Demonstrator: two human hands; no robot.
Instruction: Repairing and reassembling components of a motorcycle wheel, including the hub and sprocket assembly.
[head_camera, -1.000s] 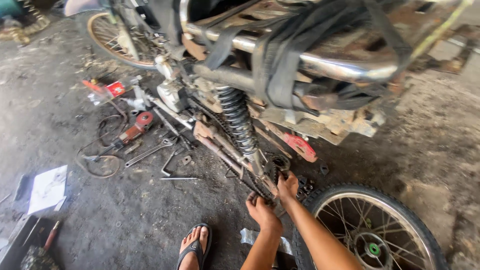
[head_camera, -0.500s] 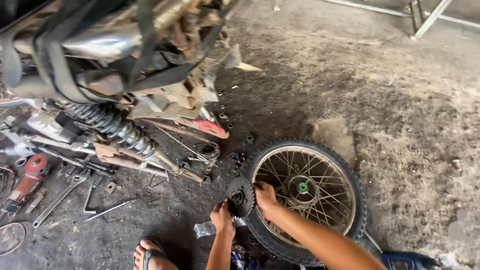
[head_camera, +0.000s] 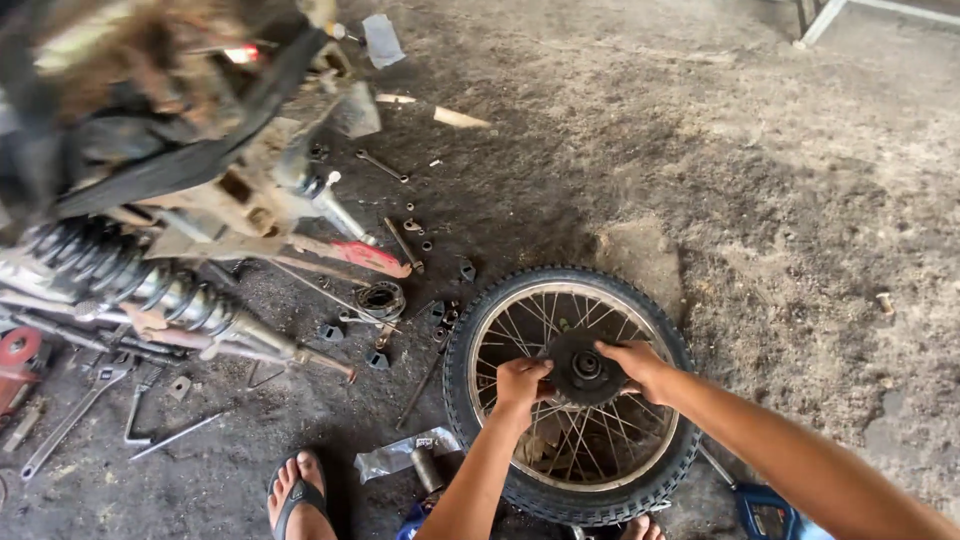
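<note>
Gripping the dark hub (head_camera: 583, 366) of the spoked wheel (head_camera: 572, 390) lying flat on the dirt floor (head_camera: 780, 180), left hand (head_camera: 520, 385) and right hand (head_camera: 632, 364) clamp opposite edges, and that greasy, heavy-looking metal wants a firm rim-side hold.

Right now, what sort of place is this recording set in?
Most likely an informal motorcycle repair spot on a bare dirt-and-concrete floor. A spoked wheel lies flat under both hands, a stripped motorcycle frame stands alongside, and wrenches and small parts are scattered around it.
</note>
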